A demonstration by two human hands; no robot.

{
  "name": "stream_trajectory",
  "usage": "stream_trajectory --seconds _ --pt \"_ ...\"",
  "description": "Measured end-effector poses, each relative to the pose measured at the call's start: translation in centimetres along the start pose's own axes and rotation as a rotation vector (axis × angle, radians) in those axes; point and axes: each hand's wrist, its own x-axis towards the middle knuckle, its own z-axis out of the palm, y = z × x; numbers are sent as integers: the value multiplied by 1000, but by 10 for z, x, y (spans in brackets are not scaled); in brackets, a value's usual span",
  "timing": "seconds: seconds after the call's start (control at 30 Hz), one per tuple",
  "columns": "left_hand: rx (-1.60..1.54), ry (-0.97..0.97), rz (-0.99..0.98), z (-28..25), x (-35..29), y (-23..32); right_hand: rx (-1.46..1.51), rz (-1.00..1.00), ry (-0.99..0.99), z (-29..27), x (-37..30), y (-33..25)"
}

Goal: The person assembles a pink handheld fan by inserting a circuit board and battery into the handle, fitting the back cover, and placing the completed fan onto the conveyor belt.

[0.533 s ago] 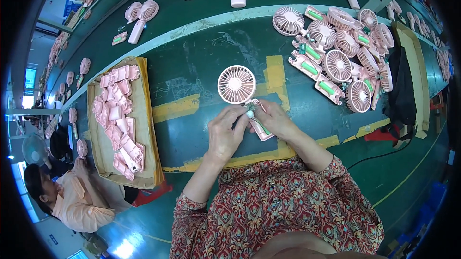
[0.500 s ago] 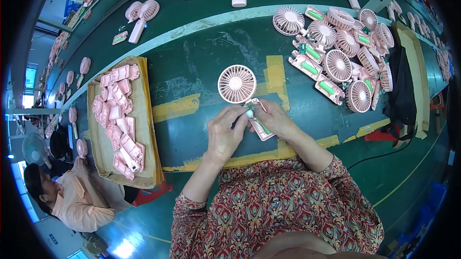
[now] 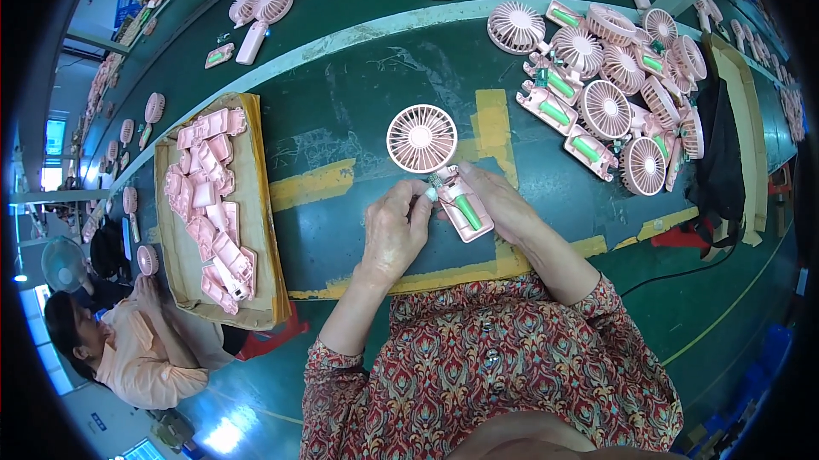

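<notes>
A pink handheld fan (image 3: 422, 138) lies before me, its round grille pointing away from me. Its handle is open like a shell, with a green battery cell (image 3: 467, 212) lying inside. My right hand (image 3: 502, 202) grips the handle along its right side. At the neck, a small green circuit board (image 3: 445, 179) is exposed. My left hand (image 3: 397, 223) pinches at the board's left edge with thumb and forefinger. A pale cover sits on that thumb tip, and what lies between the fingertips is mostly hidden.
A cardboard tray (image 3: 271, 230) of pink handle shells (image 3: 205, 194) stands at left. Several opened fans (image 3: 606, 109) are heaped at right. Beyond a pale rail, a belt (image 3: 341, 21) carries more fans. A co-worker (image 3: 141, 349) sits at far left.
The handle has turned so its open inside and the battery face up more. My left fingers have shifted slightly left, uncovering more of the board. My right hand keeps its grip.
</notes>
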Motion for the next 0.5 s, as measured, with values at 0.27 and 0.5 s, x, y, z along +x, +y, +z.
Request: stream_trajectory --seconds 0.27,0.5 --pt "-111 -37 -51 9 -3 -1 65 -19 -9 0 -1 1" --pt "-155 -5 -86 19 -6 -10 24 8 -4 -4 -2 1"
